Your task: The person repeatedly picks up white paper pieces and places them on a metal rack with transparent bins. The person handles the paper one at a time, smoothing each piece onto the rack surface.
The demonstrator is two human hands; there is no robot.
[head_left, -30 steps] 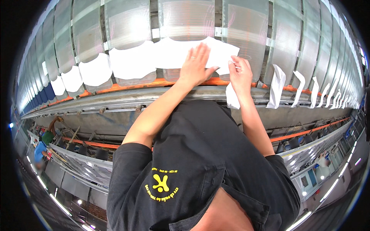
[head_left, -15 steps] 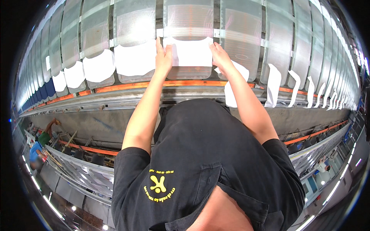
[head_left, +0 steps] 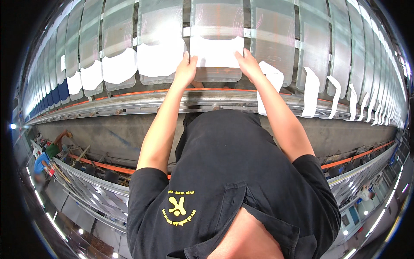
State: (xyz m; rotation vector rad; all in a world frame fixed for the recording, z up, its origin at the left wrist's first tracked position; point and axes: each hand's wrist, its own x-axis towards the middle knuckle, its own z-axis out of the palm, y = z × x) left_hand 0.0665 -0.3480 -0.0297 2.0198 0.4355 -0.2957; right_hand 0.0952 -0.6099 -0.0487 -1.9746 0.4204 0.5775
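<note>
White piece at centre: a white fabric-like piece (head_left: 217, 52) lies flat across the lower part of a greyish board (head_left: 217, 15), its upper edge dipping slightly in the middle.
Left grip: the left hand (head_left: 186, 72) is at the piece's lower left corner, thumb toward the fabric; whether it grasps the edge, I cannot tell.
Right grip: the right hand (head_left: 249, 65) is at the right edge, thumb on the fabric side; I cannot tell whether it is clenched on it.
Left neighbour: another white piece (head_left: 161, 58) lies spread on the next board.
Right neighbour: a folded white piece (head_left: 272, 74) hangs past its board's near end, partly behind the right forearm.
Far left: dark blue pieces (head_left: 54, 96) cover several boards.
Near side: a metal rail (head_left: 142, 105) runs below the boards.
</note>
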